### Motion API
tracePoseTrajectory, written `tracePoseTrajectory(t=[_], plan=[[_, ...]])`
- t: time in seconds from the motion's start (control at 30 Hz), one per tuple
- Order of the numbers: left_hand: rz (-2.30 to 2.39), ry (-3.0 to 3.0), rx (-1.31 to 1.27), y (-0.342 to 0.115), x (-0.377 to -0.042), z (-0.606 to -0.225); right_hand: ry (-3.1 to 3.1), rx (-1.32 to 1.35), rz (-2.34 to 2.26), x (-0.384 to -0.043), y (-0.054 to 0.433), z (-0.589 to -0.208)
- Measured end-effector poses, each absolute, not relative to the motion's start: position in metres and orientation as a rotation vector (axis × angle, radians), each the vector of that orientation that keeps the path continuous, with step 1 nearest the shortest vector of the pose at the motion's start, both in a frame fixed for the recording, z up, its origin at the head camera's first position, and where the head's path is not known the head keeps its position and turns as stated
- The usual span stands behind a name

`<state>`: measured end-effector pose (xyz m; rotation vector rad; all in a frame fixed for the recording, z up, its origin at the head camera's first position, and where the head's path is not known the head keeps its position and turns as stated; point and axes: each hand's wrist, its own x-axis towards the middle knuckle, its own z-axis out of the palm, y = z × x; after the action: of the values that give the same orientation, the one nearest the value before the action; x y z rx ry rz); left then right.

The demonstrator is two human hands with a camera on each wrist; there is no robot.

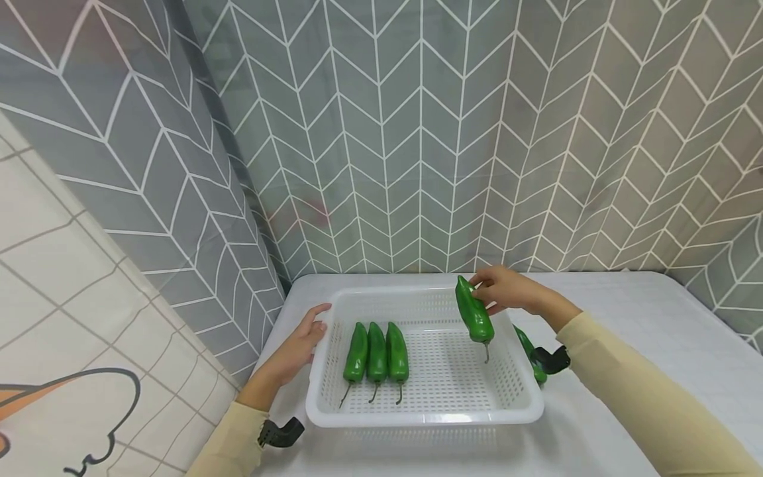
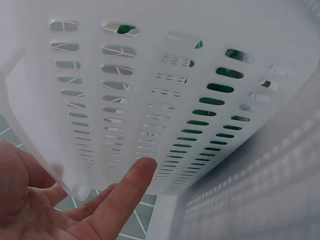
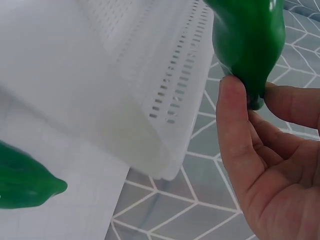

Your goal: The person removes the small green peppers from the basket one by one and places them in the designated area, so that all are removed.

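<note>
From the head view, I watch the right hand point(image 1: 505, 289) pinch a green pepper point(image 1: 474, 313), stem downward, over the right side of the basket point(image 1: 426, 419); three peppers point(image 1: 377, 356) lie inside, and another pepper point(image 1: 524, 342) outside. From the left wrist, the left hand point(image 1: 300, 346) touches the basket with fingers loosely extended; a careless push could skew it. From the right wrist, fingertips hold only the pepper's tapered end, so smooth skin might slip free.
</note>
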<state>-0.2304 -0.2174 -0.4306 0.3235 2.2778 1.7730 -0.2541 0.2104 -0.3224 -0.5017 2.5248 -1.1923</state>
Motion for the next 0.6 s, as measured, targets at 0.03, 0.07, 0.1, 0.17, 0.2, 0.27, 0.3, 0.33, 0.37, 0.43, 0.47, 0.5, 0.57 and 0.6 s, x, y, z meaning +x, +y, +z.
tracePoseTrajectory(t=[0.03, 0.07, 0.1, 0.17, 0.2, 0.27, 0.3, 0.33, 0.37, 0.43, 0.47, 0.5, 0.57, 0.6], plan=[[1.772, 2.281, 0.324, -0.217, -0.230, -0.431, 2.526, -0.498, -1.194, -0.254, 0.212, -0.322], [1.773, 2.283, 0.324, -0.217, -0.230, -0.431, 2.528, -0.492, -1.195, -0.254, 0.213, -0.322], [1.775, 2.283, 0.324, -0.217, -0.230, -0.431, 2.528, -0.495, -1.195, -0.253, 0.215, -0.322], [1.779, 2.282, 0.322, -0.218, -0.230, -0.431, 2.527, -0.490, -1.196, -0.253, 0.217, -0.321], [1.779, 2.280, 0.323, -0.218, -0.230, -0.431, 2.529, -0.486, -1.195, -0.253, 0.218, -0.322], [1.781, 2.274, 0.321, -0.219, -0.230, -0.431, 2.534, -0.489, -1.190, -0.253, 0.221, -0.322], [1.781, 2.271, 0.320, -0.219, -0.230, -0.431, 2.537, -0.490, -1.189, -0.253, 0.223, -0.322], [1.781, 2.268, 0.319, -0.219, -0.230, -0.432, 2.543, -0.485, -1.188, -0.252, 0.225, -0.323], [1.780, 2.266, 0.322, -0.219, -0.230, -0.432, 2.549, -0.484, -1.186, -0.253, 0.227, -0.323], [1.779, 2.263, 0.321, -0.220, -0.231, -0.432, 2.563, -0.478, -1.183, -0.253, 0.230, -0.324], [1.779, 2.261, 0.321, -0.220, -0.231, -0.432, 2.569, -0.476, -1.181, -0.252, 0.232, -0.324], [1.776, 2.260, 0.323, -0.220, -0.231, -0.432, 2.573, -0.470, -1.181, -0.252, 0.234, -0.323], [1.770, 2.263, 0.327, -0.220, -0.232, -0.432, 2.579, -0.462, -1.181, -0.251, 0.237, -0.323], [1.766, 2.264, 0.329, -0.220, -0.231, -0.431, 2.582, -0.463, -1.179, -0.251, 0.240, -0.323]])
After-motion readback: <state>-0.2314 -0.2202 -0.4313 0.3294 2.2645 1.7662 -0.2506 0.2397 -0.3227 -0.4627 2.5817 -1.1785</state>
